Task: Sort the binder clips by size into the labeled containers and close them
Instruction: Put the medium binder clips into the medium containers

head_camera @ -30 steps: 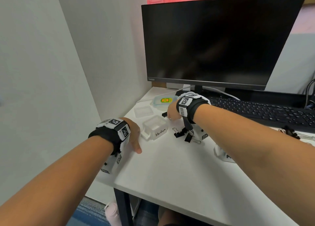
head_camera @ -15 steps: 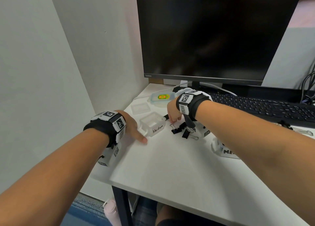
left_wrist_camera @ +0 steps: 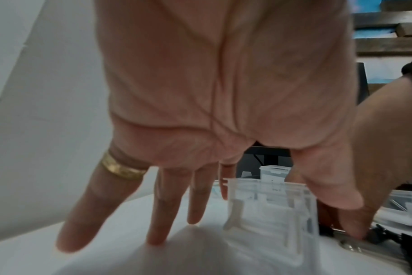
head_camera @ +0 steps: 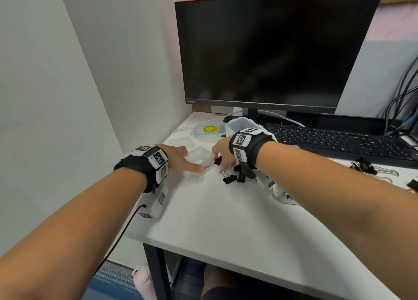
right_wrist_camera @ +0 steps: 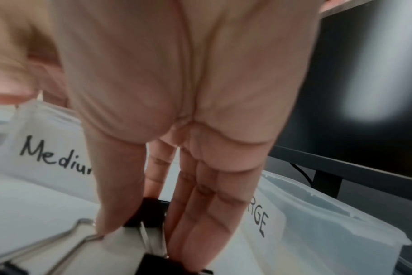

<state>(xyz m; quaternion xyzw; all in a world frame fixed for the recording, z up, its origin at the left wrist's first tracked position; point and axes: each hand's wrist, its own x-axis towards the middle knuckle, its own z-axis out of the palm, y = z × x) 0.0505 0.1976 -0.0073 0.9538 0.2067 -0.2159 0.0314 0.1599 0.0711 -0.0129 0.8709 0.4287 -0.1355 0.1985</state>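
Fingers (head_camera: 194, 168) of the left hand (head_camera: 176, 156) lie straight in the head view, the thumb along the front of the clear Medium container (head_camera: 201, 158) on the white table (head_camera: 226, 227). The right hand (head_camera: 222, 151) is just right of that box, pinching a black binder clip (head_camera: 217, 161) at the box's right corner. More binder clips (head_camera: 235, 177) lie on the table just below that hand; a further heap (head_camera: 371, 168) sits far right, in front of the keyboard (head_camera: 339, 141). A taller clear tub (head_camera: 243, 124) and a flat lid (head_camera: 210, 130) stand behind, under the monitor (head_camera: 271, 51).

From the left wrist, the left hand (left_wrist_camera: 223, 93) is spread, its four fingers stretched out left of the Medium container (left_wrist_camera: 270, 204), the thumb on its right side; one finger wears a gold ring (left_wrist_camera: 122, 169).

From the right wrist, the right hand (right_wrist_camera: 176, 93) has thumb and fingers (right_wrist_camera: 200, 214) closed on the black binder clip (right_wrist_camera: 151, 212), between the Medium container (right_wrist_camera: 47, 148) and a tub (right_wrist_camera: 318, 223) whose label shows "RGE". Wire handles of another clip (right_wrist_camera: 47, 241) lie at lower left.
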